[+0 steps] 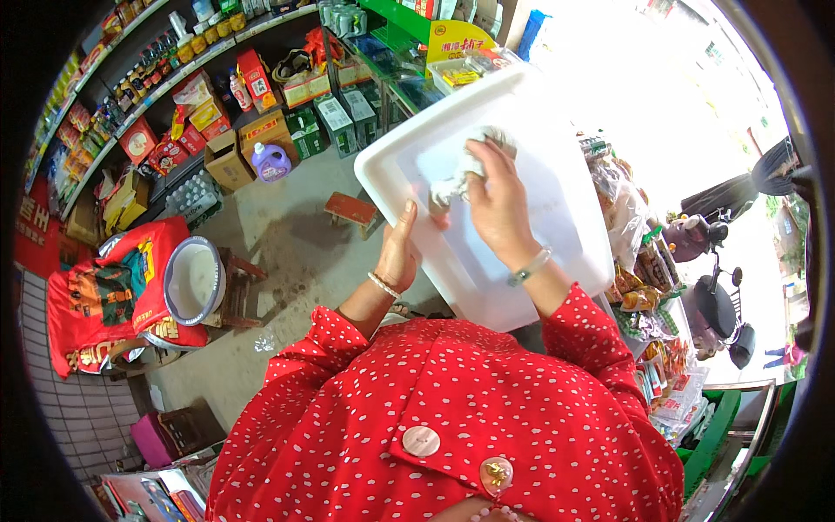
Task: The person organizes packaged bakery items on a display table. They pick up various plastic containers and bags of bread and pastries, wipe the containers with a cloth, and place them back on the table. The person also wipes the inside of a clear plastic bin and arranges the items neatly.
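Before me is a large white plastic tub (450,280), tilted, with its inside towards me. My left hand (399,258) grips the tub's left rim, thumb lying over the edge and the fingers hidden beneath. Inside the tub, my right hand (499,202) presses a crumpled whitish cloth (453,186) against the inner surface. Part of the cloth is covered by my fingers. A pale bangle circles my right wrist, and a string of white beads my left.
A small red wooden stool (351,209) stands on the concrete floor. To the left, a grey-rimmed basin (196,280) rests on a wooden stool beside red sacks (117,293). Shelves of goods (150,85) line the back left. Packaged snacks (642,280) are piled at right; a scooter (714,307) stands outside.
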Motion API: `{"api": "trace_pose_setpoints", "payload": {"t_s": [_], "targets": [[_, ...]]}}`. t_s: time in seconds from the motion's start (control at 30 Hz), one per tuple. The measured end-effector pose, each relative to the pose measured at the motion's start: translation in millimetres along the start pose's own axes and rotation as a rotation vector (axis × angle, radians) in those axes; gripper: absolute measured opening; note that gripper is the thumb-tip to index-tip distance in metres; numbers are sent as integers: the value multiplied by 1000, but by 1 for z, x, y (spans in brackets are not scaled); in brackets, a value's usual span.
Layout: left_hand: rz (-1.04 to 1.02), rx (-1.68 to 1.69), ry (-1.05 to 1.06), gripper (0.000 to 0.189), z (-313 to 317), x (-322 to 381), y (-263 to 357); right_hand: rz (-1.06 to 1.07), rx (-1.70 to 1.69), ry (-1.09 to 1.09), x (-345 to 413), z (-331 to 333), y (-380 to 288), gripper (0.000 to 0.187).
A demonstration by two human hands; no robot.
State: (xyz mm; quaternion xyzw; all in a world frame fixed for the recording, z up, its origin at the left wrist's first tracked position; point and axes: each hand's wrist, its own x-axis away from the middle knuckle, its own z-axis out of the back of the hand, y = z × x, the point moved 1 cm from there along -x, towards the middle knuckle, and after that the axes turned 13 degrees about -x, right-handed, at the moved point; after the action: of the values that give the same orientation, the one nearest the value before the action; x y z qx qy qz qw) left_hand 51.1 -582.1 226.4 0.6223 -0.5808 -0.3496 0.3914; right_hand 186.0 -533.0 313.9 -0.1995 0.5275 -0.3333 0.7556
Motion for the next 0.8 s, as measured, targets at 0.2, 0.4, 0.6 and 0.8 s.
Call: {"api": "trace_pose_setpoints", "payload": {"t_s": [0.2,0.4,0.6,0.8], "targets": [[-49,-212,-50,70,0,-6,-6,314,364,-429,-11,-27,-6,35],[-67,-218,-48,73,0,-4,-5,380,341,-555,-13,-21,-4,25],[31,-57,-34,68,15,-13,-12,337,253,-664,52,-8,20,12],[91,97,170,64,21,-18,-16,69,64,-829,97,6,39,8]]}}
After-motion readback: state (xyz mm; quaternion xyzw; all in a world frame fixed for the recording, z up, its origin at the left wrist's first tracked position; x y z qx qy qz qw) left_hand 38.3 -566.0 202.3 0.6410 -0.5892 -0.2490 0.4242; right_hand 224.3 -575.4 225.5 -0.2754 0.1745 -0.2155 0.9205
